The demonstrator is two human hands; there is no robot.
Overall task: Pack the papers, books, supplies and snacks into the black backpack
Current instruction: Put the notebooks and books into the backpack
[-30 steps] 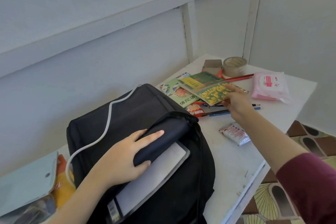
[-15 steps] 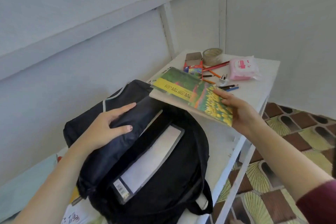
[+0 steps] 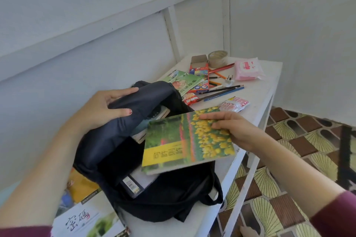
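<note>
The black backpack (image 3: 163, 194) lies open on the white table (image 3: 256, 102). My left hand (image 3: 104, 107) grips its top flap and holds it back. My right hand (image 3: 233, 129) holds a book with yellow flowers on its cover (image 3: 185, 140) flat over the bag's opening. A book with a barcode (image 3: 134, 184) sits inside the bag. Behind the bag lie a green booklet (image 3: 185, 82), a coloured-pencil box (image 3: 200, 77), loose pencils (image 3: 225, 90), two snack packets (image 3: 235, 104), a pink tissue pack (image 3: 248, 69) and a tape roll (image 3: 217, 58).
Books and papers (image 3: 84, 215) lie under and beside the bag at the near left. The wall runs close along the table's left side. The table's right edge (image 3: 250, 171) drops to a patterned tile floor (image 3: 300, 144).
My right hand has carried the flower book from the pile at the back toward me, turned it, and brought it over the bag's opening. My left hand has pulled the flap further back.
</note>
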